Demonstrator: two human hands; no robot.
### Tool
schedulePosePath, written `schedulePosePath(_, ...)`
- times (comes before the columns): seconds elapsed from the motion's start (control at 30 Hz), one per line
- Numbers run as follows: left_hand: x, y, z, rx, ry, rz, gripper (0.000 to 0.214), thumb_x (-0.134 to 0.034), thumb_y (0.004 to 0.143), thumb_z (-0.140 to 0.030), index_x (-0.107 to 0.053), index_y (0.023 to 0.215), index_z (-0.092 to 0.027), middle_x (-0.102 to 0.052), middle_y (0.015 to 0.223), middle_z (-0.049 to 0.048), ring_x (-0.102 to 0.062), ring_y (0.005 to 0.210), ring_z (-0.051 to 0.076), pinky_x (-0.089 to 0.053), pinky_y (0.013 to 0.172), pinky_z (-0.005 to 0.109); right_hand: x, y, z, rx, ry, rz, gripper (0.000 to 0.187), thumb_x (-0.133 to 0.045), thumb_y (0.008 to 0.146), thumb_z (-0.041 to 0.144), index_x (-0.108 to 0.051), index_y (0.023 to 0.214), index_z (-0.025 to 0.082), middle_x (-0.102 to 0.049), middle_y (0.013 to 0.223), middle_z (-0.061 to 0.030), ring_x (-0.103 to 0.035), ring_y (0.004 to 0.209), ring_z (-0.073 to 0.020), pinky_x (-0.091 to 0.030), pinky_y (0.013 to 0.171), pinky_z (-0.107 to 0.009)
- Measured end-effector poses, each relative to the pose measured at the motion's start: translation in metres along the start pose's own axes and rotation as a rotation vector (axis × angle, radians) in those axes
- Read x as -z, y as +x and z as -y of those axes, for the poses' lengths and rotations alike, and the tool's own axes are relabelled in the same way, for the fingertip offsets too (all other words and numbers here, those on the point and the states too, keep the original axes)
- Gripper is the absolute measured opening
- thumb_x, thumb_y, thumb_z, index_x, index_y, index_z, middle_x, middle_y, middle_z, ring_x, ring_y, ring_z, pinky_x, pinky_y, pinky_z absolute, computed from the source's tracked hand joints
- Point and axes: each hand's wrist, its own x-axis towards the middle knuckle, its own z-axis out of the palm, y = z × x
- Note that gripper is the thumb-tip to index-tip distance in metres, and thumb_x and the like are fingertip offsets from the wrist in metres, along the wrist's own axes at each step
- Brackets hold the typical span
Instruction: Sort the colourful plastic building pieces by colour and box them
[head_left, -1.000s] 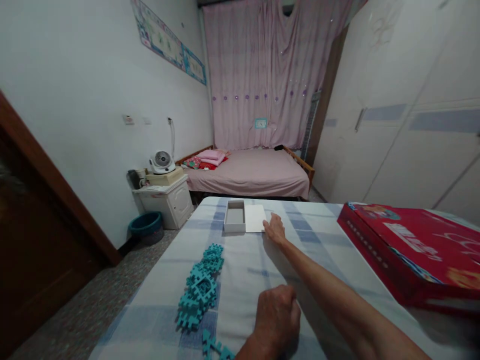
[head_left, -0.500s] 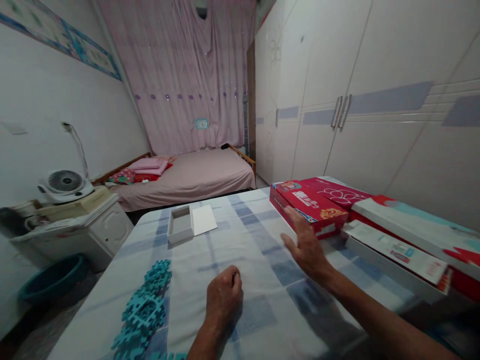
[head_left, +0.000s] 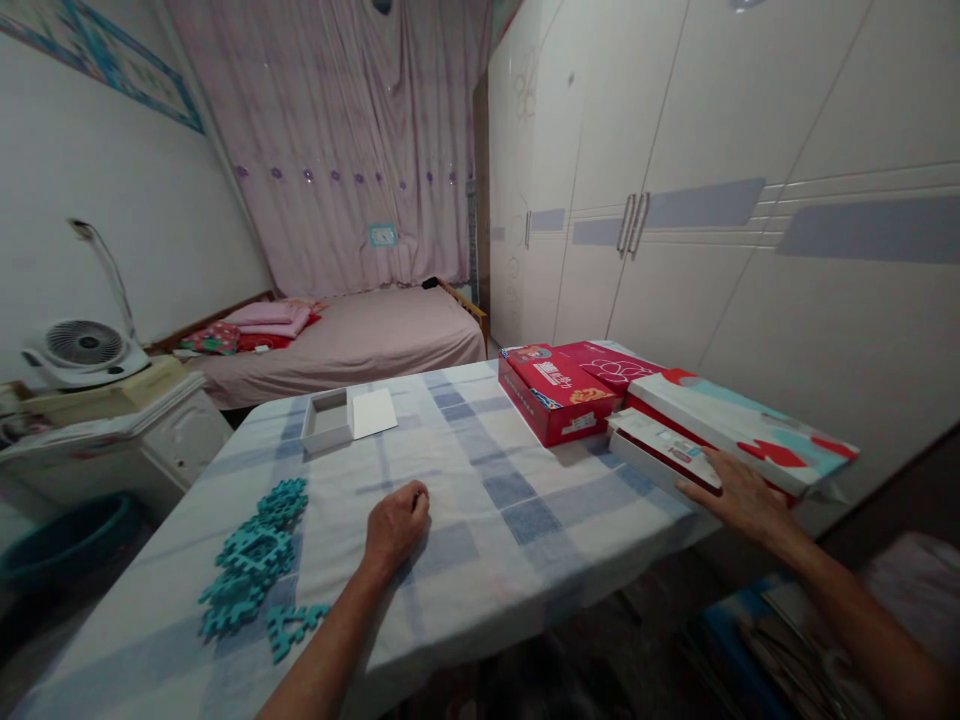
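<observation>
My left hand rests on the table as a loose fist, and nothing shows in it. Left of it lie teal interlocking plastic pieces, several of them overlapping in a row. One more teal piece lies by my left forearm. My right hand is at the near end of a long white box, thumb on its near side and fingers over the top. The hand hides that end. Just behind is a long white, red and light-blue package.
A red box stands at the table's right rear. A small open white box with its lid folded out sits at the back left. The checked tablecloth hangs over the near edge. Beyond are a bed and a wardrobe.
My right hand has moved from beside the red box to the near end of the long white box. The view has turned right. My left fist stays on the table.
</observation>
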Motion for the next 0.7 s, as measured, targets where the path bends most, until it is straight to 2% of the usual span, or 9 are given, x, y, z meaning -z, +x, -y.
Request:
schedulePosePath(0.2, 0.0, -0.002, -0.001, -0.011, 0.035, -0.02, 0.026, -0.04, 0.091, -0.027, -0.065, 0.088, -0.022, -0.07, 0.08, 0.0024, -0.061, 0.076, 0.017, -0.032, 0.067, 0.026, 0.009, 0.004, 0.006, -0.048, -0.025, 0.021, 0.072, -0.042, 0.081, 0.066, -0.052, 0.132, 0.016, -0.054, 0.133, -0.0182, -0.05, 0.121, -0.0394, -0.045, 0.089, -0.061)
schedulePosePath(0.33, -0.002, 0.0, 0.0, -0.012, 0.03, -0.022, 0.025, -0.04, 0.091, -0.027, -0.064, 0.088, -0.023, -0.07, 0.081, 0.0019, -0.061, 0.077, 0.017, -0.033, 0.068, 0.025, 0.006, 0.01, 0.009, -0.032, 0.021, 0.077, 0.065, -0.047, 0.079, 0.064, -0.058, 0.124, 0.02, -0.053, 0.134, -0.0164, -0.05, 0.121, -0.0368, -0.047, 0.087, -0.055)
schedulePosePath(0.4, -0.004, 0.001, 0.001, -0.016, 0.031, -0.026, 0.025, -0.04, 0.091, -0.026, -0.064, 0.087, -0.022, -0.069, 0.078, 0.0018, -0.061, 0.076, 0.016, -0.033, 0.068, 0.025, 0.001, 0.01, 0.01, -0.008, 0.012, 0.049, 0.062, -0.048, 0.078, 0.062, -0.058, 0.122, 0.019, -0.049, 0.139, -0.0163, -0.049, 0.122, -0.036, -0.048, 0.086, -0.052)
schedulePosePath(0.5, -0.005, 0.0, 0.002, -0.026, 0.037, -0.042, 0.026, -0.039, 0.091, -0.027, -0.064, 0.085, -0.022, -0.068, 0.076, 0.0023, -0.061, 0.074, 0.017, -0.033, 0.066, 0.026, -0.004, 0.004, 0.013, 0.036, -0.03, -0.012, 0.057, -0.043, 0.083, 0.054, -0.055, 0.125, 0.018, -0.053, 0.134, -0.0161, -0.048, 0.122, -0.0343, -0.048, 0.085, -0.051)
schedulePosePath(0.6, -0.004, -0.001, 0.001, -0.033, 0.039, -0.049, 0.026, -0.039, 0.091, -0.027, -0.064, 0.085, -0.022, -0.068, 0.077, 0.0024, -0.061, 0.073, 0.017, -0.032, 0.065, 0.026, -0.003, -0.005, 0.019, 0.097, -0.078, -0.084, 0.052, -0.043, 0.082, 0.037, -0.05, 0.131, 0.018, -0.057, 0.131, -0.014, -0.045, 0.124, -0.0341, -0.044, 0.089, -0.054)
schedulePosePath(0.7, -0.002, -0.002, -0.001, -0.015, 0.039, -0.036, 0.026, -0.039, 0.091, -0.028, -0.064, 0.086, -0.022, -0.068, 0.078, 0.0021, -0.061, 0.074, 0.017, -0.032, 0.066, 0.026, 0.001, -0.014, 0.028, 0.141, -0.123, -0.175, 0.052, -0.044, 0.077, 0.023, -0.053, 0.128, 0.019, -0.059, 0.127, -0.0125, -0.048, 0.12, -0.0322, -0.038, 0.094, -0.052)
